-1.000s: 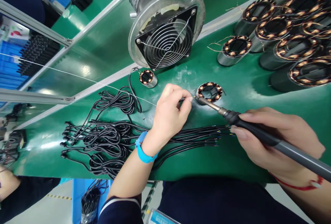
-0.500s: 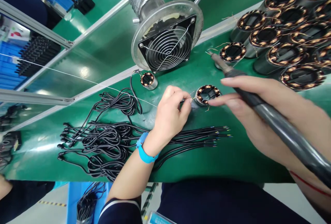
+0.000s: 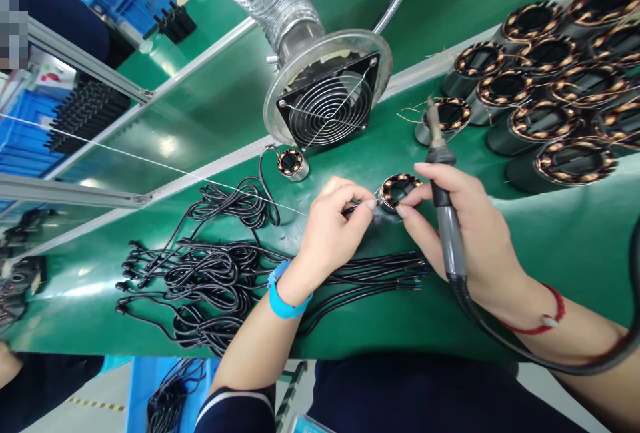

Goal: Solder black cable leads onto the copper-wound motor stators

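Near the edge of a green surface (image 3: 575,253), coiled black cables (image 3: 215,280) lie beside a worker's blue-banded left wrist. The left hand (image 3: 333,220), thumb and finger pinched together, grips a dark cable end (image 3: 352,208) just beside a copper-wound core (image 3: 386,201) standing upright ahead of the worker. The right hand (image 3: 475,226), curled around a soldering iron (image 3: 450,233) with its tip pointing away, extends two slightly parted fingertips to the core's near right rim. Beyond, a smaller core (image 3: 296,168) stands below a round-hooded fan (image 3: 330,110), while larger cores (image 3: 550,166) cluster at right.
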The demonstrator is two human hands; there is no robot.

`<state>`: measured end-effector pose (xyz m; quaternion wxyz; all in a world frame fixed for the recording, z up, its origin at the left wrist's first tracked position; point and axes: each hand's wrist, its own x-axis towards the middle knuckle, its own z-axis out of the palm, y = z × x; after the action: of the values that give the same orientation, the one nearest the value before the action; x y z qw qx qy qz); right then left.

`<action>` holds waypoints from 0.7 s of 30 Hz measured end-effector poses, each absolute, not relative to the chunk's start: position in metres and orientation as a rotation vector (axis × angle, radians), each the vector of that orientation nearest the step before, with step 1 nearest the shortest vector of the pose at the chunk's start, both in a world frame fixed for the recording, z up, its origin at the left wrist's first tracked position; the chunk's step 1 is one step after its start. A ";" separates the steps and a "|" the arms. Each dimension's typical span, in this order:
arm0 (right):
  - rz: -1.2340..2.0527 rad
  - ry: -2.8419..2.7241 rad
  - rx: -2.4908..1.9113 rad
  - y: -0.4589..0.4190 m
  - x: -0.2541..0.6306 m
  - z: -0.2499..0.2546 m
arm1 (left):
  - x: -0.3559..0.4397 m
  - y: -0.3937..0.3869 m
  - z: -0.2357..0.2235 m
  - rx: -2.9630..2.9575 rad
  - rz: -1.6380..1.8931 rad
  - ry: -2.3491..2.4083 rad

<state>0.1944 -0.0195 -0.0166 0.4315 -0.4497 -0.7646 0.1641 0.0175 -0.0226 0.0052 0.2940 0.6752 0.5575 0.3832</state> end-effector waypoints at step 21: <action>0.664 -1.819 -1.084 -0.017 0.187 -0.013 | 0.011 -0.028 0.004 2.320 0.988 1.349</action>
<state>0.1868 -0.0172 -0.0133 0.4450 -0.4376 -0.7340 0.2678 0.0105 -0.0284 0.0037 0.1404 0.8033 0.4670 0.3420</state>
